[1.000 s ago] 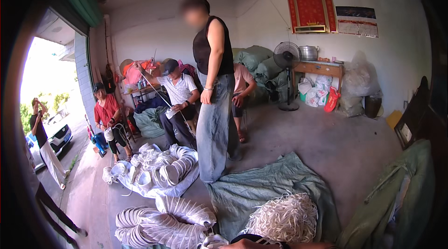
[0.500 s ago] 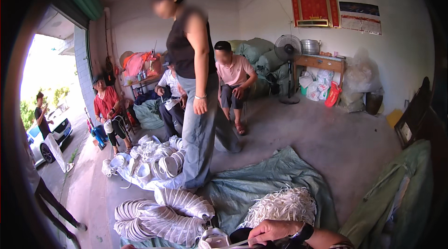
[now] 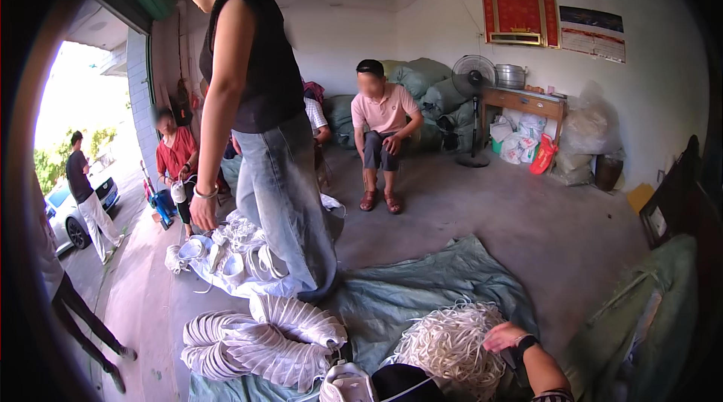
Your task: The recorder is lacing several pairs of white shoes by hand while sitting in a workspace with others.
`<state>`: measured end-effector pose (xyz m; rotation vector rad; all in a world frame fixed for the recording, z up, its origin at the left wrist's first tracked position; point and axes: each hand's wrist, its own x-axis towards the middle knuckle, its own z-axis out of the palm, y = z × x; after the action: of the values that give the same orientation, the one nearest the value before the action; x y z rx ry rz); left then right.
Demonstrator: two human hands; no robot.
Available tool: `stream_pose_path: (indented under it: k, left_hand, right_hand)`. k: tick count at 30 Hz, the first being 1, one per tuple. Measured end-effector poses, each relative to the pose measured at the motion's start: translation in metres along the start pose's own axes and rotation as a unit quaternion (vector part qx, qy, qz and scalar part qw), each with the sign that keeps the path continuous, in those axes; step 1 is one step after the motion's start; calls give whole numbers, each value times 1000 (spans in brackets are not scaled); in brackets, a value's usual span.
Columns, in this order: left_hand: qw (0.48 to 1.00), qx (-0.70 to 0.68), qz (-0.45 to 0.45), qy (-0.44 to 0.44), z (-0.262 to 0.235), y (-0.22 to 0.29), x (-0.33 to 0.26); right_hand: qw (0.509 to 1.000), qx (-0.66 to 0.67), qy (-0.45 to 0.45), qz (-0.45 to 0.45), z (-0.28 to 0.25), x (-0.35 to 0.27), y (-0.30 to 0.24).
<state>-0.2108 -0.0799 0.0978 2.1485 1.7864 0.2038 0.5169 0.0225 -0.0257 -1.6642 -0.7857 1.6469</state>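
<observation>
My right hand [image 3: 509,336] is raised at the right side of a heap of white shoelaces [image 3: 448,342], fingers closed together and pointing left. A white shoelace [image 3: 410,388] stretches from the lower edge over my dark-clothed knee [image 3: 403,381] toward that hand; against the heap its far end is hard to follow. Left of the knee, a white shoe [image 3: 348,385] sits at the lower edge, partly cut off. My left hand is out of view. Long rows of nested white shoe uppers [image 3: 263,349] lie to the left of the shoe.
A green sheet [image 3: 422,274] lies under the laces and uppers. Beyond stands a person in jeans [image 3: 279,206], beside white shoes on a pale sheet [image 3: 248,285]. Seated people [image 3: 385,116] are farther back. A fan [image 3: 473,116] and table [image 3: 520,100] stand by the wall.
My right hand has moved right and up, from beside the shoe to the lace heap's right side. The standing person has shifted left, and the view has turned slightly.
</observation>
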Motion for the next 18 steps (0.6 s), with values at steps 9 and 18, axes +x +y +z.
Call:
stream_pose_path:
  k: [9,18]
  left_hand:
    - [988,42,-95,113,18,18,15]
    - [641,-685,-183,294,82,-83,-27]
  right_hand:
    - [839,374,-72,-389,86,-88,-158]
    - [829,467,-13,-307,14,-103,-187]
